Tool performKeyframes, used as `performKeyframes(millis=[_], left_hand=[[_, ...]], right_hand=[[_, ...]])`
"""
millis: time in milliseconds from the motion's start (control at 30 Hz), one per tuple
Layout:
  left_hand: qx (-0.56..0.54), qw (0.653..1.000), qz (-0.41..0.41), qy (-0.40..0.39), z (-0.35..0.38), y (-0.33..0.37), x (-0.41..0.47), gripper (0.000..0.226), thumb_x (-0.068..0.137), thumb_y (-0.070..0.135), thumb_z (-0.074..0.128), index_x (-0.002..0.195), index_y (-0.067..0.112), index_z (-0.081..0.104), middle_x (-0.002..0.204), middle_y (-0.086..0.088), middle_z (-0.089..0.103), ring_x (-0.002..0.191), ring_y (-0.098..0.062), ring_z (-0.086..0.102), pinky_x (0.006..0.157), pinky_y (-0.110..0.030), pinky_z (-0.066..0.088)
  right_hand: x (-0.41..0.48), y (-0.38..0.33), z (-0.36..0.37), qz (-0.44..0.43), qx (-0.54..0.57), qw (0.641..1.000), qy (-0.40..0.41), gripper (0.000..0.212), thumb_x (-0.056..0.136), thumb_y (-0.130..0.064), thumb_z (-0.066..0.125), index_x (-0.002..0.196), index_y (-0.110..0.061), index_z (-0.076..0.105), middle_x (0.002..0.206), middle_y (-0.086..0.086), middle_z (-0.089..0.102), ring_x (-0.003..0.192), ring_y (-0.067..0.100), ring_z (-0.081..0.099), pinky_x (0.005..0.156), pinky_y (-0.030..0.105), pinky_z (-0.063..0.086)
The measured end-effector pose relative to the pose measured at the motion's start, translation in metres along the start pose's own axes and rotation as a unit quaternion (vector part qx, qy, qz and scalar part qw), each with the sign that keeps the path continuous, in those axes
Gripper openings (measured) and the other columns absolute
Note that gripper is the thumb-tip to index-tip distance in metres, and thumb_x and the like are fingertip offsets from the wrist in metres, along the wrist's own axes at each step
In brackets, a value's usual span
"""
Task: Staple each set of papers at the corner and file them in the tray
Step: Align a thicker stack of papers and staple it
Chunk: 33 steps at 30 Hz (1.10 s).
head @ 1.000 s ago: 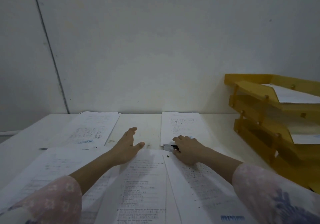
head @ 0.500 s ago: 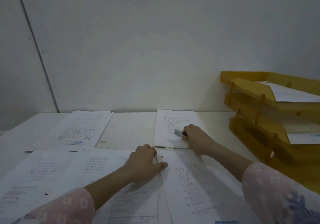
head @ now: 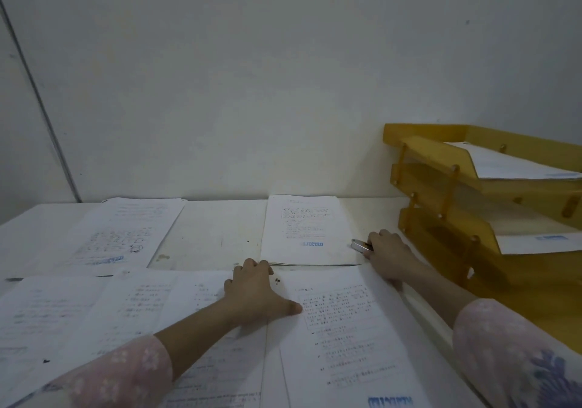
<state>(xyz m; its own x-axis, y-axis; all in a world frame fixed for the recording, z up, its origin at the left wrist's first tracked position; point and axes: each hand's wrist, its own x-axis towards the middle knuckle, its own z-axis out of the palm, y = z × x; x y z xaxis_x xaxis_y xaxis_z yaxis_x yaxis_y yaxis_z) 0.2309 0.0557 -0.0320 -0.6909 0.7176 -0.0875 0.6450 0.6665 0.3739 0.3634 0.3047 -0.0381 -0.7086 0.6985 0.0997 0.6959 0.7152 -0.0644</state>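
Note:
Several sets of printed papers lie on a white table (head: 217,231). My right hand (head: 389,254) holds a small silver stapler (head: 360,245) at the right edge of the far set stamped in blue (head: 307,228). My left hand (head: 256,291) lies palm down, fingers curled, on the near papers, its thumb touching the near right set (head: 349,329). A yellow three-tier tray (head: 456,206) stands at the right, with papers in its top and middle tiers.
Another paper set (head: 126,231) lies at the far left, and more sheets (head: 63,313) cover the near left. A pale wall rises right behind the table. Pink patterned sleeves cover both forearms.
My right hand has carried the stapler from the near papers up and to the right, beside the far stamped set. My left hand has slid right onto the near papers.

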Motion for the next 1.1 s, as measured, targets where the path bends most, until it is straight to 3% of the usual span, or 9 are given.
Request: performKeyframes(millis=[167, 267, 367, 500, 700, 800, 900, 1000, 1100], left_hand=[[-0.056, 0.997, -0.018, -0.04, -0.007, 0.0, 0.006, 0.086, 0.054, 0.054, 0.082, 0.124, 0.021, 0.045, 0.123, -0.001, 0.043, 0.117, -0.019, 0.041, 0.1, -0.037, 0.042], [-0.066, 0.997, -0.022, -0.04, -0.006, 0.003, 0.004, 0.081, 0.056, 0.05, 0.083, 0.121, 0.016, 0.047, 0.119, -0.002, 0.045, 0.11, -0.018, 0.046, 0.091, -0.031, 0.046], [-0.087, 0.995, -0.027, -0.049, -0.007, 0.008, 0.002, 0.072, 0.062, 0.044, 0.083, 0.118, 0.012, 0.05, 0.117, -0.004, 0.051, 0.102, -0.018, 0.051, 0.079, -0.026, 0.047], [-0.138, 0.987, -0.043, -0.066, -0.012, 0.019, 0.002, 0.06, 0.072, 0.029, 0.08, 0.119, 0.01, 0.049, 0.109, -0.003, 0.049, 0.098, -0.02, 0.051, 0.082, -0.029, 0.048], [-0.161, 0.985, -0.026, -0.061, -0.01, 0.025, 0.001, 0.062, 0.07, 0.011, 0.08, 0.123, 0.013, 0.048, 0.119, -0.006, 0.053, 0.102, -0.022, 0.051, 0.085, -0.031, 0.051], [-0.199, 0.978, -0.031, -0.057, -0.007, 0.027, 0.002, 0.07, 0.069, 0.007, 0.081, 0.127, 0.012, 0.043, 0.123, -0.007, 0.049, 0.105, -0.022, 0.05, 0.08, -0.028, 0.049], [-0.284, 0.952, -0.065, -0.097, -0.014, 0.027, 0.008, 0.062, 0.064, 0.0, 0.083, 0.117, 0.001, 0.051, 0.117, -0.01, 0.057, 0.103, -0.027, 0.057, 0.085, -0.036, 0.054], [-0.395, 0.899, -0.095, -0.164, -0.028, 0.027, 0.009, 0.048, 0.063, -0.012, 0.08, 0.108, -0.005, 0.063, 0.11, -0.018, 0.067, 0.1, -0.034, 0.064, 0.088, -0.044, 0.054], [-0.448, 0.867, -0.091, -0.198, -0.03, 0.03, 0.001, 0.035, 0.068, -0.013, 0.075, 0.101, -0.003, 0.065, 0.106, -0.018, 0.069, 0.094, -0.033, 0.066, 0.08, -0.043, 0.056]], right_hand=[[-0.014, -0.003, -0.008, 0.018, 0.037, 0.998, 0.054, 0.038, 0.096, -0.035, 0.046, 0.127, -0.013, 0.048, 0.126, 0.01, 0.048, 0.113, 0.025, 0.047, 0.089, 0.036, 0.048], [-0.041, -0.002, -0.015, 0.051, 0.03, 0.993, 0.103, 0.027, 0.094, -0.034, 0.049, 0.113, -0.014, 0.051, 0.111, 0.005, 0.054, 0.094, 0.018, 0.052, 0.076, 0.028, 0.049], [-0.069, -0.002, -0.017, 0.082, 0.014, 0.997, 0.0, 0.027, 0.092, -0.045, 0.048, 0.093, -0.018, 0.051, 0.081, -0.004, 0.054, 0.071, 0.01, 0.054, 0.059, 0.023, 0.046], [-0.085, -0.007, -0.018, 0.098, 0.047, 0.993, -0.047, 0.035, 0.087, -0.054, 0.054, 0.079, -0.02, 0.05, 0.072, -0.006, 0.049, 0.064, 0.007, 0.05, 0.054, 0.021, 0.04], [-0.088, -0.009, -0.015, 0.122, 0.104, 0.986, -0.038, 0.053, 0.075, -0.059, 0.069, 0.103, -0.015, 0.058, 0.085, -0.004, 0.055, 0.073, 0.01, 0.05, 0.065, 0.024, 0.047], [-0.087, -0.009, -0.013, 0.146, 0.146, 0.978, -0.027, 0.051, 0.073, -0.053, 0.074, 0.103, -0.014, 0.059, 0.085, -0.003, 0.059, 0.073, 0.01, 0.052, 0.066, 0.025, 0.05], [-0.088, -0.011, -0.014, 0.166, 0.177, 0.97, -0.028, 0.046, 0.071, -0.048, 0.078, 0.097, -0.014, 0.06, 0.083, -0.001, 0.06, 0.07, 0.011, 0.055, 0.068, 0.027, 0.053], [-0.089, -0.012, -0.015, 0.18, 0.19, 0.965, -0.031, 0.048, 0.07, -0.047, 0.079, 0.098, -0.014, 0.06, 0.086, -0.001, 0.062, 0.071, 0.012, 0.057, 0.069, 0.027, 0.055], [-0.091, -0.012, -0.015, 0.186, 0.204, 0.961, -0.02, 0.052, 0.069, -0.046, 0.08, 0.105, -0.013, 0.061, 0.087, -0.001, 0.062, 0.072, 0.012, 0.057, 0.066, 0.026, 0.054]])
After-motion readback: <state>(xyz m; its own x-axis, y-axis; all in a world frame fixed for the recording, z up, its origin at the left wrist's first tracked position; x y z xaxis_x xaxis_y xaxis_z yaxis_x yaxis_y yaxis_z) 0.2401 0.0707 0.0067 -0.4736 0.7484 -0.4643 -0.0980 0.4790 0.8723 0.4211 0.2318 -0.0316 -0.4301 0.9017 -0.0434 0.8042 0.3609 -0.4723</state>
